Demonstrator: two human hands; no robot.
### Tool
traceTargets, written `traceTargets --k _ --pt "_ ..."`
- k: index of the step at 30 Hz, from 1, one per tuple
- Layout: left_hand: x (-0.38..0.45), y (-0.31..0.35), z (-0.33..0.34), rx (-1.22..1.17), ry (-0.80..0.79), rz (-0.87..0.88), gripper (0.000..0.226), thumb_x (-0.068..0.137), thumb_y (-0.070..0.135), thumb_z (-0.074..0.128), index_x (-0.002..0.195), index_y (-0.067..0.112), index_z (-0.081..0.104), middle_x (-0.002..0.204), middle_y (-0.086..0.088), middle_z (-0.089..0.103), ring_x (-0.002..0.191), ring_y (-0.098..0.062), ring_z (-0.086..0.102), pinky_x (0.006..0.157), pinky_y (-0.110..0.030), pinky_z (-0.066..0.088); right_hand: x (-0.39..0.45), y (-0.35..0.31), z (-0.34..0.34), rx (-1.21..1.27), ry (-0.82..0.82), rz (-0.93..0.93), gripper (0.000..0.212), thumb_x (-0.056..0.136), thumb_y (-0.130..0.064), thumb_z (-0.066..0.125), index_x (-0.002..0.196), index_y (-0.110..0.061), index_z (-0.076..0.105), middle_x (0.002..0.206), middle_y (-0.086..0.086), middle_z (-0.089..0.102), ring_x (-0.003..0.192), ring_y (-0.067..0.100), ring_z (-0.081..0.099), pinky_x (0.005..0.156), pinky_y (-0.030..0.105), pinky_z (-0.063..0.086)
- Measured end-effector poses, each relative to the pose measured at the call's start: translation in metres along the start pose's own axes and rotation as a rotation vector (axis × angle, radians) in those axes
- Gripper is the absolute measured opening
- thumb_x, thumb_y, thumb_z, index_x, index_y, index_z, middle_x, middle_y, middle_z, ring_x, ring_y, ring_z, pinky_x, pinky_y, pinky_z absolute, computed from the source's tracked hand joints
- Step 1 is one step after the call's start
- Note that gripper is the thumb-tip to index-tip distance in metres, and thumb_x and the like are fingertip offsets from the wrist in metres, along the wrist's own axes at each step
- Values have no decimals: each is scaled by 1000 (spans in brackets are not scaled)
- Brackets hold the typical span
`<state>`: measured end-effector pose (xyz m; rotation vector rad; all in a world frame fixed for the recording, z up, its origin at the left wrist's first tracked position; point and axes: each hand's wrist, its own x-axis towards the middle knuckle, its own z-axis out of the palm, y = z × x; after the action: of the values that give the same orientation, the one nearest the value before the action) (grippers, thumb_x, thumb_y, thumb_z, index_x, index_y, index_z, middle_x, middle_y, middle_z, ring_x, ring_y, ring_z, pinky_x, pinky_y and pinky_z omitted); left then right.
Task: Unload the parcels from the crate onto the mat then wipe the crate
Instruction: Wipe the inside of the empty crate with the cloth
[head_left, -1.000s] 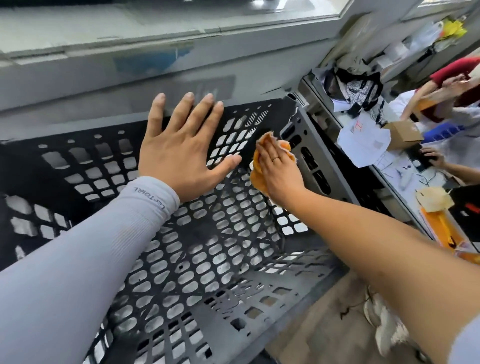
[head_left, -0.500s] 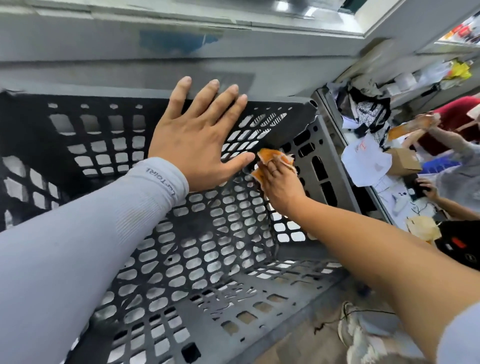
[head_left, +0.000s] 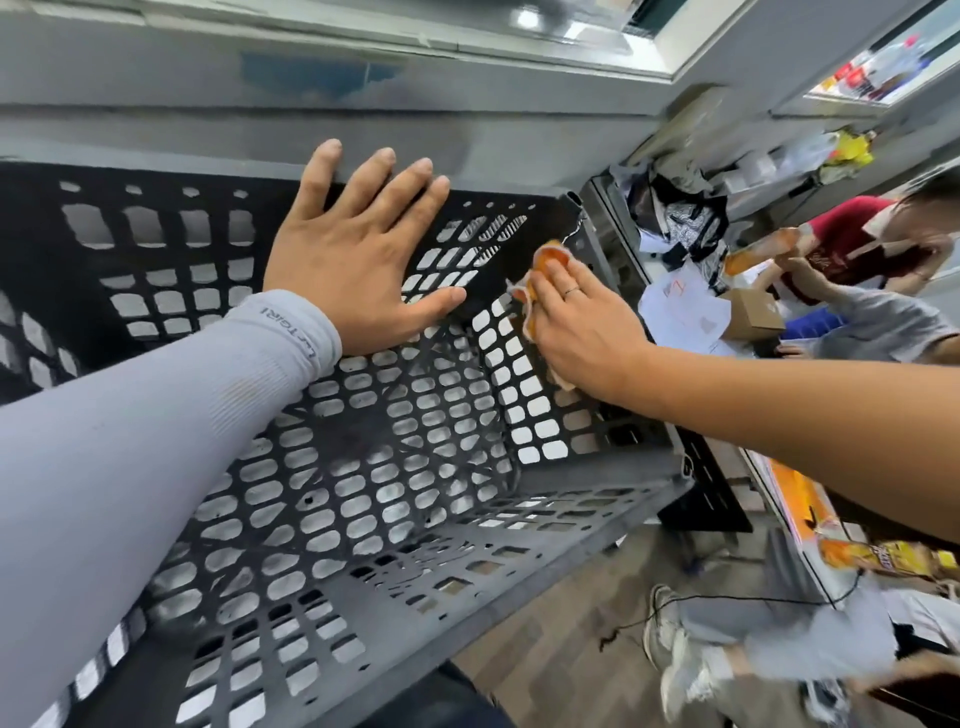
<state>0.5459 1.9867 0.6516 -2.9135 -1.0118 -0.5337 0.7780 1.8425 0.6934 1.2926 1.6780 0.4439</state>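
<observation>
A black perforated plastic crate (head_left: 363, 467) fills the view, tipped so I look into it, with nothing inside. My left hand (head_left: 353, 254) lies flat with spread fingers against the crate's far wall, fingertips at its top rim. My right hand (head_left: 576, 322) presses an orange cloth (head_left: 540, 270) against the inner right wall near the far corner, fingers straight over it. No parcels or mat show inside the crate.
A grey wall and ledge (head_left: 363, 104) stand just behind the crate. To the right is a cluttered table (head_left: 691, 306) with papers and a cardboard box (head_left: 753, 317), where other people work. Someone's shoes (head_left: 670, 654) and a cable lie on the floor at lower right.
My right hand has slid the cloth from beside my left thumb rightward and up along the right wall. My left hand's fingertips now reach the rim. The view has shifted closer.
</observation>
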Motion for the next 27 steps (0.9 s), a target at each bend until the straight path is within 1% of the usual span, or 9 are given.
traceTargets --k 3,5,7,12,14,17,20,22,27 --pt "0 1 1 5 7 -3 99 91 87 11 165 22 14 171 0 20 158 -24 15 126 -54 -5 5 -10 -1 -24 -15 -23 60 108 -35 26 159 -4 31 165 27 23 154 51 11 124 64 7" --pt "0 2 1 3 8 -3 99 91 87 11 165 22 14 171 0 20 158 -24 15 126 -54 -5 8 -27 16 9 -124 -66 68 105 -46 31 164 -15 19 171 20 7 156 48 -3 124 65 -2" --pt "0 1 2 7 13 -4 99 90 87 11 166 23 13 172 1 19 158 -24 14 127 -55 -4 15 -41 36 4 -207 -74 74 103 -52 32 166 -19 10 172 16 -1 156 45 -12 123 65 -9" --pt "-1 0 5 25 21 1 98 91 86 13 166 23 10 172 0 17 159 -24 11 127 -56 -3 42 -63 58 -1 -209 -100 66 107 -43 25 165 -13 13 172 13 9 158 38 -6 122 59 -18" --pt "-1 1 5 24 23 -2 98 91 86 14 166 23 11 172 0 17 159 -25 12 127 -56 -2 50 -70 64 -16 -217 -142 62 109 -40 23 164 -12 22 171 15 16 158 38 2 122 56 -15" --pt "-2 2 4 29 22 -1 98 91 86 15 166 22 12 172 0 18 159 -25 12 127 -56 -2 60 -76 73 67 -216 -213 51 108 -31 32 149 -10 52 159 18 41 152 40 24 127 51 11" --pt "-1 2 3 24 14 -5 99 91 86 14 166 22 12 172 -1 18 159 -25 12 127 -56 -2 66 -71 68 115 -178 -206 44 106 -25 39 137 -8 64 146 22 54 144 44 37 126 55 15" --pt "-1 2 2 25 10 -9 99 90 87 13 166 23 12 172 0 19 159 -24 12 127 -56 -2 67 -65 54 123 -177 -152 45 106 -23 38 140 -5 61 147 27 51 146 47 35 126 57 14" --pt "-2 5 0 25 13 -23 100 89 88 12 165 23 15 171 0 21 158 -23 14 127 -56 0 63 -41 22 199 -202 4 46 108 -18 35 140 7 55 150 34 43 151 53 17 126 59 7"
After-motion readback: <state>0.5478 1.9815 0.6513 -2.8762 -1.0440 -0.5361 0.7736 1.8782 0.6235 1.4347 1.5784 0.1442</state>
